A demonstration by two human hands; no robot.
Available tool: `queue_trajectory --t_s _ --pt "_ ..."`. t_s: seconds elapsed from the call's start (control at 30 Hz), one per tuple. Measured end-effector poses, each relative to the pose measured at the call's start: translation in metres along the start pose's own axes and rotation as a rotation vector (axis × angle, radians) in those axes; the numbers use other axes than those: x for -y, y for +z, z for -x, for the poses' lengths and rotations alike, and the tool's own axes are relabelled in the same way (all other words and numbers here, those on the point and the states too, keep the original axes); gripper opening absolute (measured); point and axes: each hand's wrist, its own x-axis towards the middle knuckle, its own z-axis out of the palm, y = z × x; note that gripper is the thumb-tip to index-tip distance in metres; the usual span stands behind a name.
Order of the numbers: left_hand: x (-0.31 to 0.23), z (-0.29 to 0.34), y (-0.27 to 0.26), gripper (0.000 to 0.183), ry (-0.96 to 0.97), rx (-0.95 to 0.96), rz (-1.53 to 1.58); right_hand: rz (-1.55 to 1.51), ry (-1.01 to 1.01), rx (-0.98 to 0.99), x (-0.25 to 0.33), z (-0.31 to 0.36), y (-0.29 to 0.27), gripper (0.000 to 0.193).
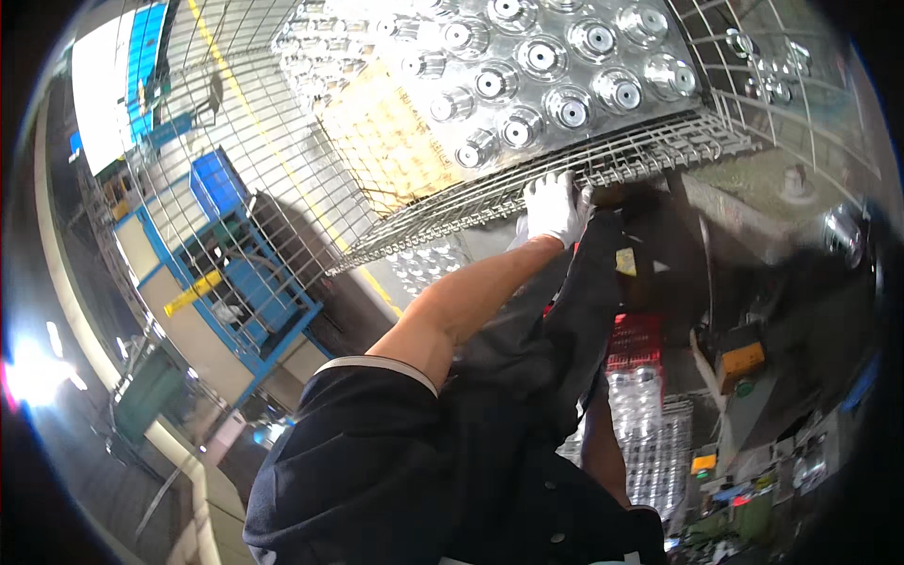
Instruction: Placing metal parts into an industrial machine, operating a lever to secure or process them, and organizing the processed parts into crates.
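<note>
nearest the camera, the dark shirt (377, 461) covers the trunk. the right forearm (603, 447) points down beside the body; the right hand cannot be made out, so the state of its fingers cannot be told. the left forearm (461, 297) extends forward to the left hand (554, 209), which is gloved in white and set against the near rim of the wire cage (650, 155). its fingers lie close together at the wires; whether they are clamped on them cannot be told. inside the cage, beyond this rim, the clear glassware (541, 58) stands in rows. state of work, judged from this view: the glassware is in place over most of the visible load; a brown sheet (391, 141) at the near left corner carries none. the amount remaining cannot be determined. outside the cage, a red crate (637, 341) is at right and a blue bin (218, 181) is farther off at left.
</note>
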Motion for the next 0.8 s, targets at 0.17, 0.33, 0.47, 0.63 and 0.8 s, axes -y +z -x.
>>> queue_trajectory --t_s 0.17,0.33,0.47,0.63,0.8 --pt "0.002 0.001 0.012 0.038 -0.046 -0.054 -0.010 0.133 -0.018 -0.012 0.039 -0.015 -0.023 0.051" --pt "0.000 -0.001 0.019 0.034 -0.036 -0.249 0.039 0.277 -0.035 -0.016 0.078 -0.039 -0.036 0.050" --pt "-0.001 0.000 0.025 0.033 -0.068 -0.321 0.124 0.370 -0.049 -0.032 0.100 -0.060 -0.053 0.049" --pt "0.002 0.006 0.026 0.042 -0.059 -0.332 0.192 0.474 -0.084 -0.065 0.125 -0.082 -0.089 0.048" --pt "0.016 0.019 0.033 0.047 0.027 -0.399 0.211 0.556 -0.158 -0.035 0.133 -0.115 -0.112 0.047"
